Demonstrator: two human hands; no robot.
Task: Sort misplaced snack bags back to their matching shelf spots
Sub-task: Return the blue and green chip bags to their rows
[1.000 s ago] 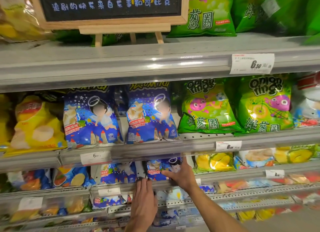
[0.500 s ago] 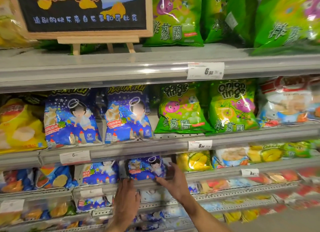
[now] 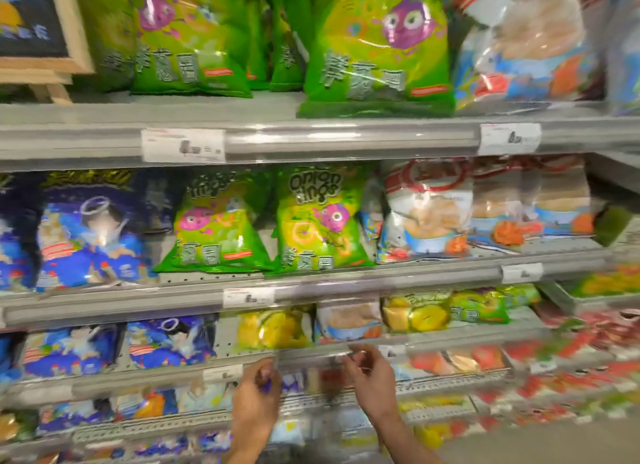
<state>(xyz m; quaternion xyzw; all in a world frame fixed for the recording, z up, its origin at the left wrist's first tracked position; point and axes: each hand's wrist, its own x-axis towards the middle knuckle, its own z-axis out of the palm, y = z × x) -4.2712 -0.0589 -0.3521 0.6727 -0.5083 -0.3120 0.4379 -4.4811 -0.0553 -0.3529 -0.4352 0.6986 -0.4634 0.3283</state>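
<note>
The picture is motion-blurred. My left hand (image 3: 258, 401) and my right hand (image 3: 370, 377) are raised at the front rail (image 3: 311, 356) of the third shelf. Their fingers are curled and I cannot make out anything in them. Just above the hands sit a yellow bag (image 3: 273, 328) and a white-and-blue cracker bag (image 3: 349, 321). Two blue angel bags (image 3: 169, 342) lie to the left on the same shelf. A second yellow bag (image 3: 415, 314) and a small green bag (image 3: 481, 307) lie to the right.
On the shelf above stand a large blue angel bag (image 3: 90, 235), two green onion-ring bags (image 3: 318, 221) and white cracker bags (image 3: 429, 210). The top shelf holds big green bags (image 3: 377, 48) and a wooden-framed sign (image 3: 34, 30). Lower shelves carry mixed small packs.
Both hands have left the small blue angel bag and moved right along the third shelf's rail. The view has swung right and closer to the shelves.
</note>
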